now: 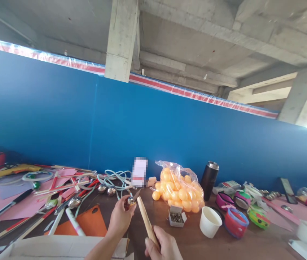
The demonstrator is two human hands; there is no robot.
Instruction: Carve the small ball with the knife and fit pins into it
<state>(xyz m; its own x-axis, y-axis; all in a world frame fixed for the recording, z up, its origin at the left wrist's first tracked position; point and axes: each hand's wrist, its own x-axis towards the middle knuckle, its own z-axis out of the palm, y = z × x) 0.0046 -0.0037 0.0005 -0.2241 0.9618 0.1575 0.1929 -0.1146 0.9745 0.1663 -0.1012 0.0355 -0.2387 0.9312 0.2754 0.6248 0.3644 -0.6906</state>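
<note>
My left hand (121, 215) is closed around a shiny round metal ball (130, 199). A dark pointed piece (136, 195) sticks out beside the ball towards the stick; its kind is too small to make out. My right hand (164, 245) grips the lower end of a pale wooden stick (144, 216), fingers wrapped round it. The stick tilts up and to the left, its upper end close to my left fingertips. Right of the stick stands a small open box (176, 217) of small metal pieces. Behind it lies a clear bag of orange balls (180, 189).
A white paper cup (210, 222), a black bottle (210, 180) and a red-blue pouch (236, 222) stand to the right. Leftward lie an orange sheet (92, 220), metal balls (111, 190), pale tubing (118, 177) and several sticks. A blue partition (156, 126) rises behind.
</note>
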